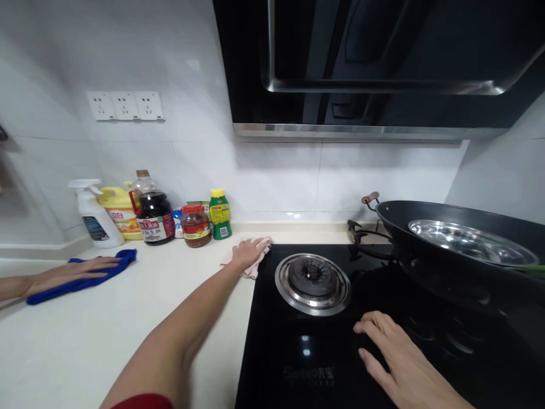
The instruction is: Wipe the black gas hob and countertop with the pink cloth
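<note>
My left hand (246, 253) presses a pale pink cloth (254, 268) onto the white countertop (204, 307), at the back left corner of the black glass stove (272, 341). Parts of the cloth stick out beyond the fingers on both sides. Over the front middle of the stove is my right hand (392, 352), its fingers slightly bent and apart, with nothing in it. Whether it touches the glass I cannot tell. A round gas burner (313, 278) with a metal ring lies between my two hands, its pan support off.
Another person's hand (91, 270) lies on a blue cloth (123, 262) at the left. Along the wall stand a spray bottle (100, 221), soy sauce bottle (155, 218), red-lidded jar (195, 227) and green bottle (220, 216). A wok (400, 227) holding a metal lid (464, 241) occupies the right; a range hood (366, 108) hangs above.
</note>
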`<state>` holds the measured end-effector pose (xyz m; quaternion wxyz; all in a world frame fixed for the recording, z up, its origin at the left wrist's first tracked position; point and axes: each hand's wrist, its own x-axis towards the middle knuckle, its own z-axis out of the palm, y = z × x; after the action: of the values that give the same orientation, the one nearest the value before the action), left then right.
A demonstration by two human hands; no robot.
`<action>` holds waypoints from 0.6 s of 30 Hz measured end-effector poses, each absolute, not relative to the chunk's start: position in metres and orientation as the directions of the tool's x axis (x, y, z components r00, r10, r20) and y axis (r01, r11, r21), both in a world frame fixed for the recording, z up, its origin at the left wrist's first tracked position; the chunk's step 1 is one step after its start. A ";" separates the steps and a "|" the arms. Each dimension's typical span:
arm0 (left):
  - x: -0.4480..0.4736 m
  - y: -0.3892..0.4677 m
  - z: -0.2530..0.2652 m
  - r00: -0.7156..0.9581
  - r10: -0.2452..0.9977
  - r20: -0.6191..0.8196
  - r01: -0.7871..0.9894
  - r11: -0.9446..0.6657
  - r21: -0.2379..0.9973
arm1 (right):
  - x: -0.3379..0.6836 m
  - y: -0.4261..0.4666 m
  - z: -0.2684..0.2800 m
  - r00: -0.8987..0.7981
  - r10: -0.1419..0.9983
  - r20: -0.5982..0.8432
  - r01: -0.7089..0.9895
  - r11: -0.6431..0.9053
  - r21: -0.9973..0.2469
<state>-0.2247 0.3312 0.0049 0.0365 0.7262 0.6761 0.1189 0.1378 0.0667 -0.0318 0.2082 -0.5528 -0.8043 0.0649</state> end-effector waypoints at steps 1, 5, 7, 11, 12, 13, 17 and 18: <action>-0.215 0.330 0.005 0.076 0.990 0.122 0.969 -0.102 0.225 | 0.136 0.066 -0.029 -0.302 0.919 0.253 0.861 0.377 -0.342; -0.190 0.313 0.008 0.126 0.986 0.109 0.956 -0.150 0.251 | 0.131 0.063 -0.019 -0.303 0.924 0.233 0.850 0.373 -0.372; -0.186 0.299 0.010 0.143 0.984 0.102 0.953 -0.165 0.256 | 0.130 0.062 -0.018 -0.303 0.924 0.232 0.844 0.373 -0.385; -0.187 0.264 0.008 0.169 0.981 0.097 0.949 -0.188 0.253 | 0.132 0.062 -0.021 -0.303 0.916 0.263 0.833 0.389 -0.393; -0.187 0.254 0.007 0.173 0.980 0.095 0.949 -0.191 0.252 | 0.133 0.063 -0.022 -0.304 0.912 0.274 0.830 0.395 -0.394; -0.188 0.242 0.006 0.175 0.980 0.094 0.948 -0.194 0.251 | 0.134 0.063 -0.024 -0.304 0.909 0.285 0.828 0.400 -0.393; -0.189 0.190 0.002 0.189 0.977 0.103 0.944 -0.210 0.256 | 0.136 0.064 -0.031 -0.321 0.888 0.331 0.825 0.433 -0.362; -0.189 0.176 0.002 0.193 0.975 0.109 0.942 -0.216 0.258 | 0.136 0.065 -0.032 -0.328 0.879 0.347 0.826 0.445 -0.347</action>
<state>-0.1891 0.1759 0.0022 0.0667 0.7696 0.6226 0.1251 0.1359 0.0645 -0.0321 0.2480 -0.5240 -0.8131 0.0534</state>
